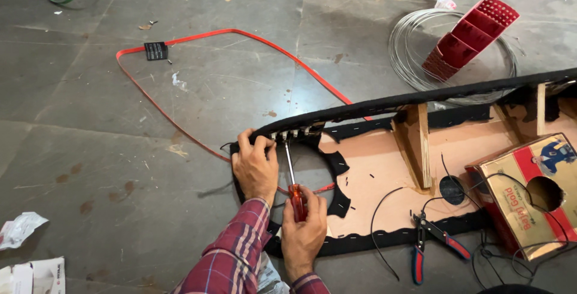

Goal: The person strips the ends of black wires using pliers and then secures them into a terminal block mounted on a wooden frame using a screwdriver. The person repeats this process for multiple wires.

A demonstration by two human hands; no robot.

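My left hand [255, 163] grips the black fabric-covered rim of a wooden panel [384, 168] near its left end, fingers curled over the edge beside a row of small metal clips [294, 132]. My right hand [304, 228] is closed around the red handle of a screwdriver [293, 180], whose metal shaft points up to the clips at the rim. The panel has a round cut-out [309, 168] just beside both hands and upright wooden ribs further right.
Red-handled pliers [430, 240] and black wires lie at the panel's near edge. A gold and red box [532, 201] with a round hole sits on the right. A wire coil [421, 48], a red plastic piece [472, 33] and a red strap [180, 90] lie on the stone floor.
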